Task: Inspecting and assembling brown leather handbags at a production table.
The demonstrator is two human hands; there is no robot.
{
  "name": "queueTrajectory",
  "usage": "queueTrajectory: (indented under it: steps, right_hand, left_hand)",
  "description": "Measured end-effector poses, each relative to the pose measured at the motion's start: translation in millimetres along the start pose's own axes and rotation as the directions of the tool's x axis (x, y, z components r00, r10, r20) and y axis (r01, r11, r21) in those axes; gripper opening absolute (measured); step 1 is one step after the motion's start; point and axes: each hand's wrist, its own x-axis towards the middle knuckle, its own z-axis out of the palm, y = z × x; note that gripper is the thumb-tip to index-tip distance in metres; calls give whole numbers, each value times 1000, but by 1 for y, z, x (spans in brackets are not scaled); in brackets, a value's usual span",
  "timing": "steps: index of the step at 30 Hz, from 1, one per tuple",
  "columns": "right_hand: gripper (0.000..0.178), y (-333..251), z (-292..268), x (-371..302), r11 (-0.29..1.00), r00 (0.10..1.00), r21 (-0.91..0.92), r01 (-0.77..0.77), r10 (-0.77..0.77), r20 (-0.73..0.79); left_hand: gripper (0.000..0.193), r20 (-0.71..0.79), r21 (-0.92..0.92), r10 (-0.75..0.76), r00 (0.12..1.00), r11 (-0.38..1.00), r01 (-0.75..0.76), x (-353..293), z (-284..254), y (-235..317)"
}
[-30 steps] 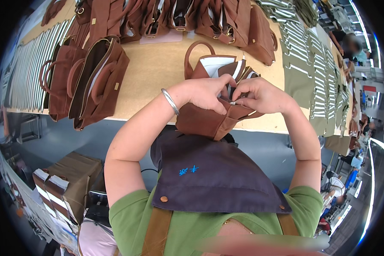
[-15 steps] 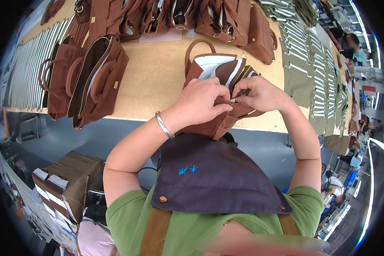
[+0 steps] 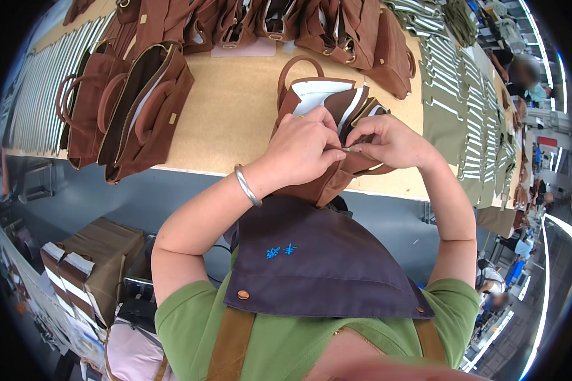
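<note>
A brown handbag (image 3: pixel 337 185) stands at the table's near edge, its top spread apart and white-edged inner pieces showing. One rounded handle (image 3: pixel 297 61) rises at its far side. Over its near rim, my left hand (image 3: pixel 306 143) pinches with thumb and forefinger. Opposite it, my right hand (image 3: pixel 388 143) also pinches, the two sets of fingertips almost meeting. Between them shows a tiny pale bit, too small to name. What exactly each hand grips is hidden by the fingers.
Finished-looking brown bags (image 3: pixel 149 108) stand at the left, with more brown bags (image 3: pixel 337 32) along the back. Olive pieces with white strips (image 3: pixel 454 101) cover the table's right. Below left is a brown box-shaped stack (image 3: pixel 102 254). Other people are at the far right.
My left fingertips have closed in toward my right ones at the bag's rim. The view has shifted slightly; the bag stays in place.
</note>
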Motion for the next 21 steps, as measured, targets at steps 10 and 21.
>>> queueTrajectory:
  steps: [10,21]
  right_hand:
    - [15,-6,0,-1,1000,1000,-29,-3,4,27]
    - [16,-4,-3,1,997,995,-42,65,-62,73]
  left_hand:
    - [17,-41,-10,-2,999,1000,1,-1,2,2]
    - [18,-25,-18,-44,999,999,44,-1,3,3]
